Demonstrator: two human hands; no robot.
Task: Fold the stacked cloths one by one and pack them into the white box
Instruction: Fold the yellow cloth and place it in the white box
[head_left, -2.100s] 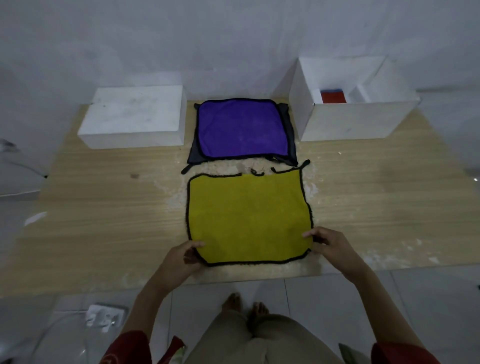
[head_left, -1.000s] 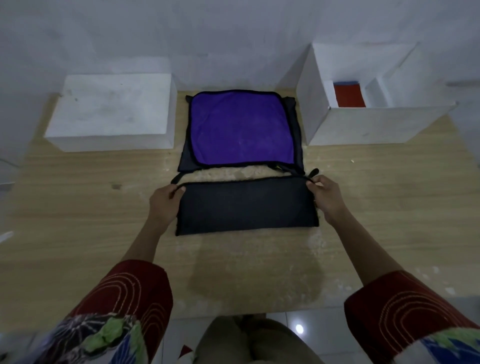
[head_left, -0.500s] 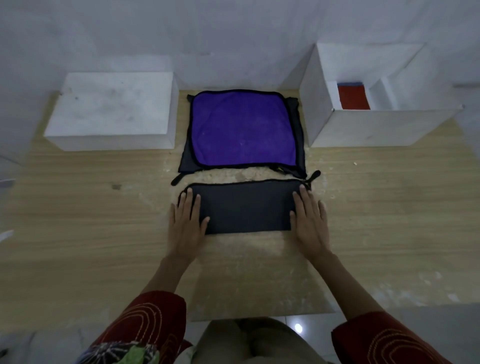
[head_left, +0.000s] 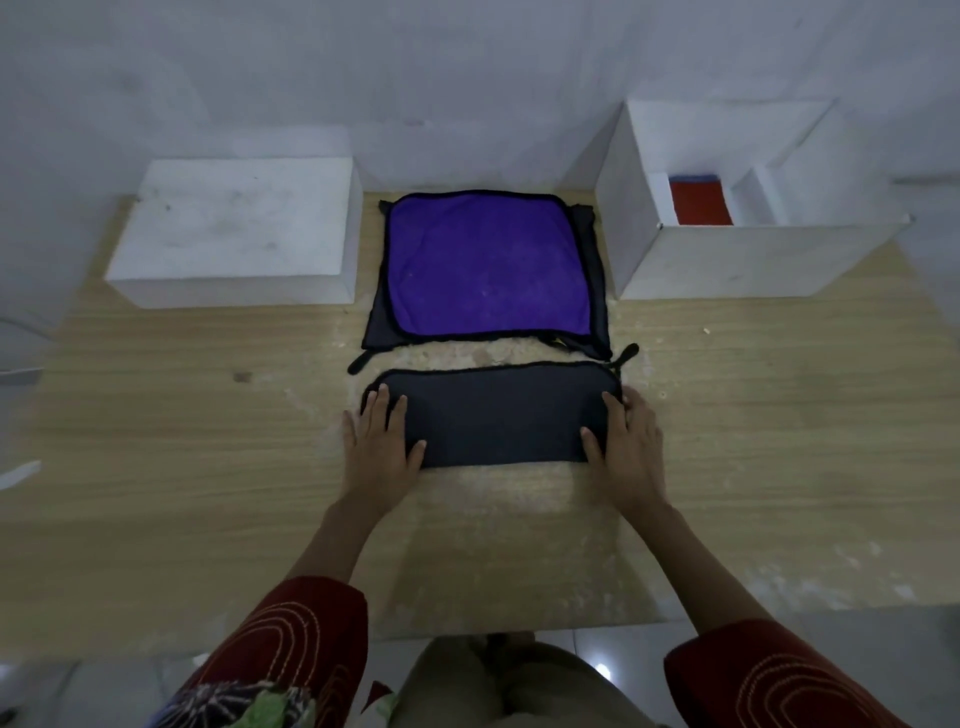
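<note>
Fabric is lying in two places on the wooden table (head_left: 182, 441): nearest the person, a folded cloth (head_left: 493, 421), dark and edged in black, is stretching crosswise as a long band, and just beyond it, apart by a narrow strip of bare wood, a purple cloth (head_left: 483, 265) is sitting spread flat on top of a dark cloth (head_left: 598, 291) whose edges are peeking out at the sides. The left hand (head_left: 379, 447) is pressing flat on the band's left end, fingers straight and slightly spread, the palm resting partly on the wood. The right hand (head_left: 631, 447) is pressing the right end in the same way, fingers extended and grasping nothing. A small black loop (head_left: 627, 356) is sticking out from the band's far right corner. The white box (head_left: 727, 260) is standing open at the far right of the table, well apart from the hands, with a red cloth (head_left: 698, 203) lying in one of its compartments. A closed white block (head_left: 234, 228) is sitting at the far left, beside the stack.
</note>
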